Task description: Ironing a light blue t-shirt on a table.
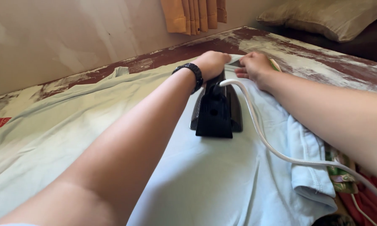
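Now, iron point(216, 111) nose away – lengthwise, left hand point(212, 63) gripping

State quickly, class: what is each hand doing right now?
Left hand: closed around the handle of the black iron.
Right hand: flat, pressing the pale blue garment; holds nothing.

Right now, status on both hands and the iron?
Left hand gripping black iron on light-blue garment. Right hand pressing fabric flat ahead. White cord trailing right.

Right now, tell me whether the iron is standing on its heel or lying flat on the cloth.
Flat. The black iron lies soleplate-down on the pale blue garment, with the left hand on its handle.
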